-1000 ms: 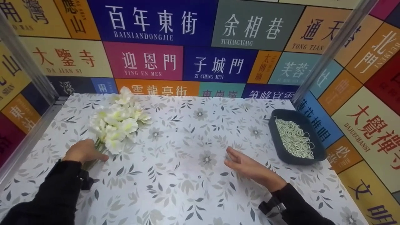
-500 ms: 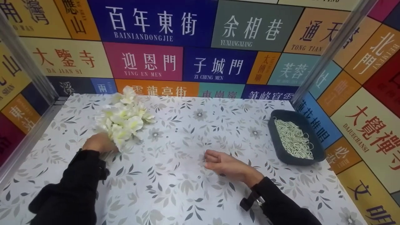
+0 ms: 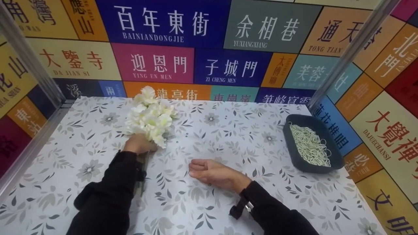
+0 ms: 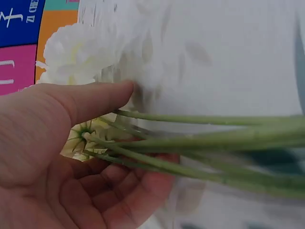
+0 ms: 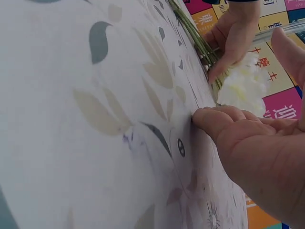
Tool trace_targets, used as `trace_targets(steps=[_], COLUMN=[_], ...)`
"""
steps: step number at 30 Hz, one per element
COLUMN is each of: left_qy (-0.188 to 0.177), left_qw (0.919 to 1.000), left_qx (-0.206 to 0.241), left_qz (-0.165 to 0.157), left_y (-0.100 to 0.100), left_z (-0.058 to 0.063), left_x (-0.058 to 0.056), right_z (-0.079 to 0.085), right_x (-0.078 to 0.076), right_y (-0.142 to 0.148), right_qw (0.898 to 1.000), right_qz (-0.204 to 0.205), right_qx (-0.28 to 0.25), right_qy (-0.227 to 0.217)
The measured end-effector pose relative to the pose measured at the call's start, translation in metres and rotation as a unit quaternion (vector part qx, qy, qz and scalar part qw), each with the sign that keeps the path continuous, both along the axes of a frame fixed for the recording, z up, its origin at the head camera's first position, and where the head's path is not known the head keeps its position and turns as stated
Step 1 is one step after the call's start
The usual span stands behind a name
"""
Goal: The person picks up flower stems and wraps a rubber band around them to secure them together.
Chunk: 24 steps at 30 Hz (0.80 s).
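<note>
A bunch of white flowers [image 3: 151, 120] with yellowish centres lies low over the patterned table, blooms pointing to the back wall. My left hand [image 3: 138, 144] holds it just below the blooms. In the left wrist view, several long green stems [image 4: 214, 140] run between the thumb and the curled fingers [image 4: 133, 191]. My right hand [image 3: 217, 174] is to the right of the bunch, palm facing left, fingers loosely bent and holding nothing. The right wrist view shows the little-finger side of that hand low at the tabletop, with the blooms and left hand beyond it.
A dark plastic basin [image 3: 289, 143] with many pale green rings [image 3: 310, 145] inside stands at the table's right edge. The table [image 3: 196, 209] wears a white cloth printed with grey leaves. Colourful sign-covered walls [image 3: 163, 23] and clear corner posts [image 3: 346, 52] enclose the back and sides.
My left hand has carried the flower bunch to the right across the table. My right hand has moved left, toward the bunch. The basin stays where it was.
</note>
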State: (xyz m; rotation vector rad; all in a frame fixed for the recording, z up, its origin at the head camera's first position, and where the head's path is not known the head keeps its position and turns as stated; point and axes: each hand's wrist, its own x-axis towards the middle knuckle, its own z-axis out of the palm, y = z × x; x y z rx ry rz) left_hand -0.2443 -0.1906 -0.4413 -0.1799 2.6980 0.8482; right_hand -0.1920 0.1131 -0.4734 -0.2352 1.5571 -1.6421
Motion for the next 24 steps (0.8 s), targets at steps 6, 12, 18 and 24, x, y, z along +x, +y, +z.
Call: trace_targets(steps=[6,12,18,24], left_qy=[0.045,-0.016,-0.071,-0.088], left_qw=[0.9988,0.9838,0.9272,0.8384], left_qx=[0.009,0.17,0.349,0.513], left_qz=[0.014,0.057,0.116,0.163], left_y=[0.028,0.047,0.068,0.091], left_z=[-0.01,-0.019,-0.02,-0.021], left_x=[-0.009,-0.013,-0.01,-0.02], right_z=[-0.002,-0.003,-0.002,-0.002], right_x=[0.001,0.0,-0.002,-0.004], right_y=[-0.013,-0.021,-0.024,-0.024], right_qw=[0.999,0.999,0.998,0.992], right_qz=[0.011,0.011,0.021,0.058], right_qx=[-0.026,-0.04,-0.053,-0.109], right_qy=[-0.016,-0.025,-0.028,-0.021])
